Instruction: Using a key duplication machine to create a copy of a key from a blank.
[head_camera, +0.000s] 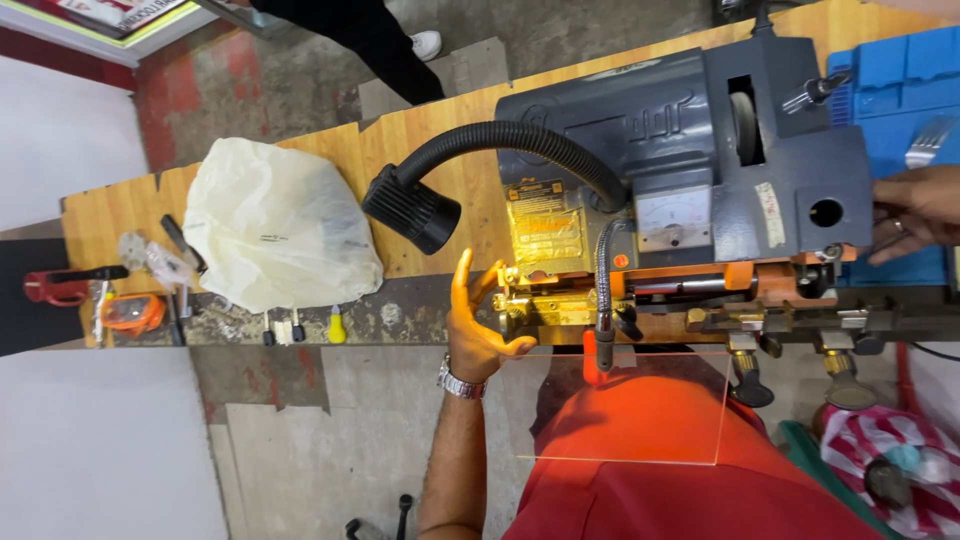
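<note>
The key-cutting machine (690, 170), a grey motor housing over an orange-and-brass carriage, stands on the wooden workbench (420, 150) directly ahead of the person, with its clamp handles hanging off the near edge. The left hand (478, 320) is at the left end of the carriage, at the brass vise block (530, 300): the fingers are spread and upright, the thumb pointing right toward the block, and the hand closes on nothing; whether a fingertip touches the brass cannot be told. The right hand (915, 212) lies at the far right side of the housing, fingers lightly curled against or just beside the grey casing, with nothing visibly held. Judged from this posture, the work appears to be at the setting-up stage, the machine being steadied and the carriage approached, not yet cutting. The next move would call for a close, controlled pinch at the vise, kept clear of the grinding wheel (745, 125) above. A black flexible lamp (412, 208) arches over the left of the machine. Farther left on the bench lie a crumpled pale plastic bag (275, 225), small screwdrivers (300, 327) and a red-handled tool (60, 285). A blue tray (905, 70) sits to the right.
</note>
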